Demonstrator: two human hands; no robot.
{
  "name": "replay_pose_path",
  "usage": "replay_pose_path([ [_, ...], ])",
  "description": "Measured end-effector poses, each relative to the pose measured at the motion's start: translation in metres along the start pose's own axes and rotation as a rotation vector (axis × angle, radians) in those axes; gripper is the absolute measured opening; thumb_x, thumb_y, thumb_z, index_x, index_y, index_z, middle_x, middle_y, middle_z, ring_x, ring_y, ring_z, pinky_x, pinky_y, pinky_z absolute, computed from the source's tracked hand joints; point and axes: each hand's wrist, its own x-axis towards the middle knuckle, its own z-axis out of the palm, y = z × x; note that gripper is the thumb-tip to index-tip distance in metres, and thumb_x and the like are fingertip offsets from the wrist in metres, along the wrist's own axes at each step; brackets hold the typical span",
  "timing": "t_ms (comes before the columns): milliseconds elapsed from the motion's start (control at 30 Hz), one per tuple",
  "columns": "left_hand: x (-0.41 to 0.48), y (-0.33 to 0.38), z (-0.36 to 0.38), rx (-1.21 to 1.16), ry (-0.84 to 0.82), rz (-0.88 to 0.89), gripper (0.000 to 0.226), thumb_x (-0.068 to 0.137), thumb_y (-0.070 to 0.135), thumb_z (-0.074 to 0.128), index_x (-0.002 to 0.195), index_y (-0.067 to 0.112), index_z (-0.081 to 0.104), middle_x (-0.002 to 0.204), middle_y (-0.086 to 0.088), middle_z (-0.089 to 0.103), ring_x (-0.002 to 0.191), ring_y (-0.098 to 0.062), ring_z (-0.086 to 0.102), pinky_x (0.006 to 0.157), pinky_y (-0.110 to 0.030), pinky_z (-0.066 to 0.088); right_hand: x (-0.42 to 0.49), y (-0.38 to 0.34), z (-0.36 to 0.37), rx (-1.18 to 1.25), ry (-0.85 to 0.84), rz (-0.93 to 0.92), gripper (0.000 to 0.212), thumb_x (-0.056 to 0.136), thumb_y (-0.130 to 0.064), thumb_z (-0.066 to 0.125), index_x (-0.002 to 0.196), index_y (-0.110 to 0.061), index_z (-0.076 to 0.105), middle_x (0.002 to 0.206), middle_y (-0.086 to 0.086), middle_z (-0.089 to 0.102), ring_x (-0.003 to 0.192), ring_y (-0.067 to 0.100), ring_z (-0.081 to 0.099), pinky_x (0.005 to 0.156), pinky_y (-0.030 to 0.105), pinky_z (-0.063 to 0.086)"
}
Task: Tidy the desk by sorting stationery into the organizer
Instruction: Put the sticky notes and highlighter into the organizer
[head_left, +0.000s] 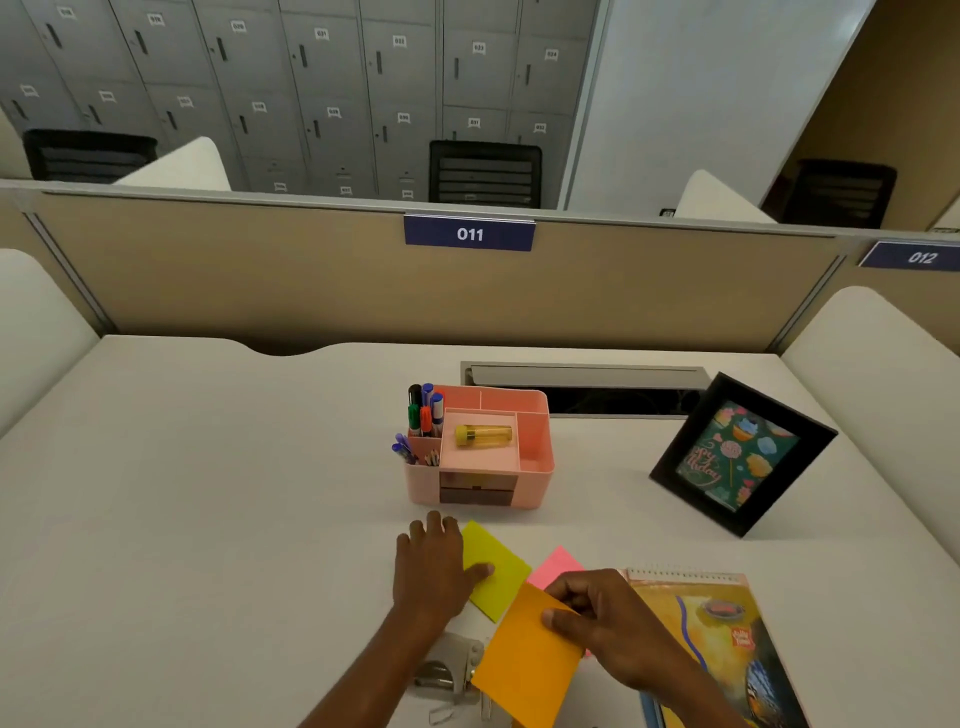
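Fingers of my right grip pinch the orange pad; my left grip lies flat and open, thumb on the yellow pad. A pink pad peeks out between them, and the pink organizer stands on the counter just beyond my left grip.

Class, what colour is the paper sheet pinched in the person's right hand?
Orange, seen best in the head view.

"011" on blue partition sign, "012" on neighbouring sign
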Motion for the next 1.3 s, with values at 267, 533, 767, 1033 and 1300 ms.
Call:
replay_pose_path([
  [267, 0.005, 0.004, 0.011, -0.058, -0.043, -0.072, 0.061, 0.087, 0.05, 0.056, 0.133, 0.015, 0.035, 0.128, -0.009, 0.045, 0.116, -0.027, 0.046, 0.094, -0.036, 0.035, 0.04, -0.073, -0.069, -0.137, 0.197, -0.162, 0.011, 0.093, -0.008, 0.059, 0.094, -0.012, 0.07, 0.08, 0.004, 0.07, 0.068, 0.012, 0.062, 0.059, 0.027, 0.051],
  [533, 0.002, -0.016, 0.002, -0.573, -0.032, -0.052, 0.011, 0.091, 0.029, 0.056, 0.092, 0.018, 0.058, 0.102, -0.003, 0.056, 0.1, -0.023, 0.055, 0.079, -0.031, 0.039, 0.127, -0.166, -0.119, -0.471, 0.335, -0.316, 0.017, 0.093, -0.014, 0.061, 0.107, -0.012, 0.07, 0.091, 0.006, 0.07, 0.082, 0.027, 0.067, 0.074, 0.041, 0.059],
  [767, -0.037, -0.011, -0.051, -0.662, 0.161, 0.045, 0.012, 0.092, 0.034, 0.056, 0.096, 0.03, 0.066, 0.094, 0.015, 0.065, 0.088, -0.008, 0.055, 0.076, -0.023, 0.042, 0.182, -0.177, -0.122, -0.705, 0.369, -0.318, 0.022, 0.091, -0.011, 0.063, 0.111, -0.009, 0.07, 0.1, 0.006, 0.071, 0.089, 0.02, 0.064, 0.083, 0.035, 0.053],
  [1033, -0.043, -0.029, -0.15, -0.748, 0.491, 0.197, 0.006, 0.081, 0.024, 0.071, 0.085, 0.029, 0.073, 0.071, 0.018, 0.063, 0.071, -0.004, 0.054, 0.061, -0.016, 0.039, 0.206, -0.157, -0.119, -0.876, 0.345, -0.353, 0.013, 0.09, -0.013, 0.064, 0.101, -0.014, 0.07, 0.092, -0.001, 0.067, 0.086, 0.017, 0.061, 0.072, 0.031, 0.049],
  [1300, 0.027, -0.024, -0.203, -0.557, 0.71, 0.362, 0.012, 0.079, 0.021, 0.066, 0.086, 0.014, 0.073, 0.076, 0.004, 0.068, 0.068, -0.015, 0.057, 0.063, -0.043, 0.05, 0.236, -0.127, -0.102, -0.886, 0.239, -0.299, 0.004, 0.084, -0.018, 0.069, 0.084, -0.016, 0.072, 0.087, -0.001, 0.068, 0.079, 0.016, 0.059, 0.071, 0.034, 0.051],
])
